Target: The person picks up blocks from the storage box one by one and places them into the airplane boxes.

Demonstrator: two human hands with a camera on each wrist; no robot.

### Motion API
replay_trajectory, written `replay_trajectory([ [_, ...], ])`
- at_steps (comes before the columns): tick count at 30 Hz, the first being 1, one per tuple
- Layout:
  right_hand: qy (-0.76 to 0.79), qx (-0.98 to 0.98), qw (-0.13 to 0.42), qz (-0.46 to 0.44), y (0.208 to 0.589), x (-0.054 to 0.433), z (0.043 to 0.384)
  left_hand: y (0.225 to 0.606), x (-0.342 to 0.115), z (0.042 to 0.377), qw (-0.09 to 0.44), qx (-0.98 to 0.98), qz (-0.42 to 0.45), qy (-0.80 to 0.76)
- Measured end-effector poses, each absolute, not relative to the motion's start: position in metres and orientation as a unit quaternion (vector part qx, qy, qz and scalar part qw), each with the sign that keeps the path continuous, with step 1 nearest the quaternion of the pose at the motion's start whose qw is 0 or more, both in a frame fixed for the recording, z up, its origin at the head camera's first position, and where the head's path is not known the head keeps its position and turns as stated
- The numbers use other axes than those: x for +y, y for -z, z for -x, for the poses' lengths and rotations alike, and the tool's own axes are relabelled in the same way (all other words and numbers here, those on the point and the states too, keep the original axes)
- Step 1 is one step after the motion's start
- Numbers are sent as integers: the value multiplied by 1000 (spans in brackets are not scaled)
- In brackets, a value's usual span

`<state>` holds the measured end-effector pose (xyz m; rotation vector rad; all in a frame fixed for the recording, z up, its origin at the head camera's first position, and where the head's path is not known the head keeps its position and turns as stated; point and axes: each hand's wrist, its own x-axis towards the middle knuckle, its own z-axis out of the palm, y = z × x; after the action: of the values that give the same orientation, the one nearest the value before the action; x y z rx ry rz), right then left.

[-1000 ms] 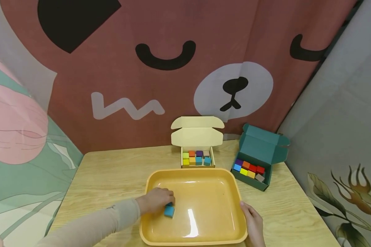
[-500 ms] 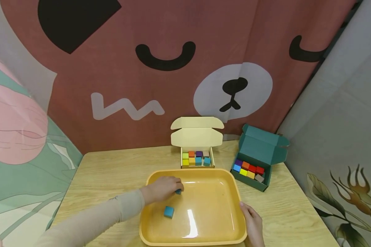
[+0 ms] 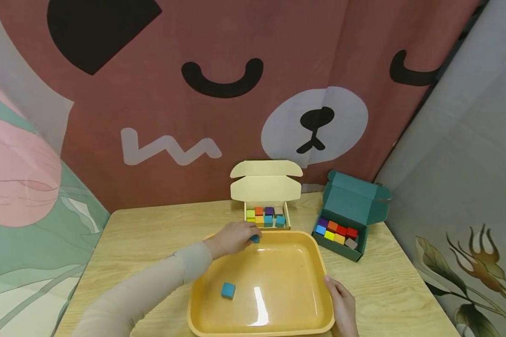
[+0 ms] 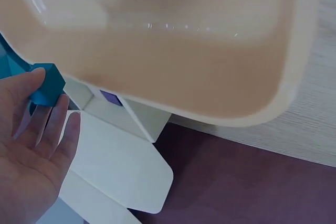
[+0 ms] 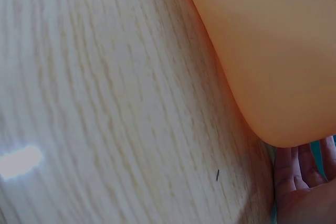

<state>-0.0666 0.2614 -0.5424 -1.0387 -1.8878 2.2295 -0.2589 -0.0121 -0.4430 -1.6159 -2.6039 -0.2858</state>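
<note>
My left hand (image 3: 233, 238) pinches a blue cube (image 3: 255, 238) above the far rim of the yellow tray (image 3: 293, 276), just in front of the cream box (image 3: 265, 192). In the left wrist view, thumb and fingertips hold the blue cube (image 4: 48, 85) close to the tray's edge. A second blue cube (image 3: 228, 290) lies inside the tray at the left. My right hand (image 3: 343, 304) holds the tray's right side, thumb at the rim; in the right wrist view its fingers (image 5: 286, 169) go partly out of sight behind the orange-looking wall.
Open-lidded, the cream box stands behind the tray with several coloured cubes inside. A dark green box (image 3: 356, 199), its lid also up, sits at the right with several more cubes. Wooden tabletop (image 3: 152, 238) surrounds the tray; a printed curtain (image 3: 194, 112) hangs behind.
My left hand has carried one blue cube from beside the other toward the tray's far rim and slightly right. The right hand keeps its place on the tray.
</note>
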Motion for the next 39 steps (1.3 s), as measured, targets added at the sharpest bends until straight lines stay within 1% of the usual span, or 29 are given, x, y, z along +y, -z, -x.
replay_trajectory([
  [4, -718, -607, 20, 340, 543, 262, 67, 443, -2, 273, 31, -852, 513, 99],
  [7, -716, -607, 17, 345, 543, 262, 67, 445, 6, 285, 16, -866, 489, 102],
  [13, -712, -610, 15, 348, 543, 263, 67, 451, 16, 308, -47, -901, 418, 109],
  [17, -714, -606, 15, 349, 543, 262, 67, 456, 20, 317, -77, -903, 408, 109],
  [24, -719, -603, 13, 345, 543, 263, 67, 465, 24, 322, -107, -903, 408, 73],
  [31, -719, -606, 17, 340, 543, 262, 66, 465, 24, 321, -131, -907, 396, 59],
  [39, -724, -605, 16, 330, 545, 264, 66, 461, 23, 320, -133, -905, 402, 32],
])
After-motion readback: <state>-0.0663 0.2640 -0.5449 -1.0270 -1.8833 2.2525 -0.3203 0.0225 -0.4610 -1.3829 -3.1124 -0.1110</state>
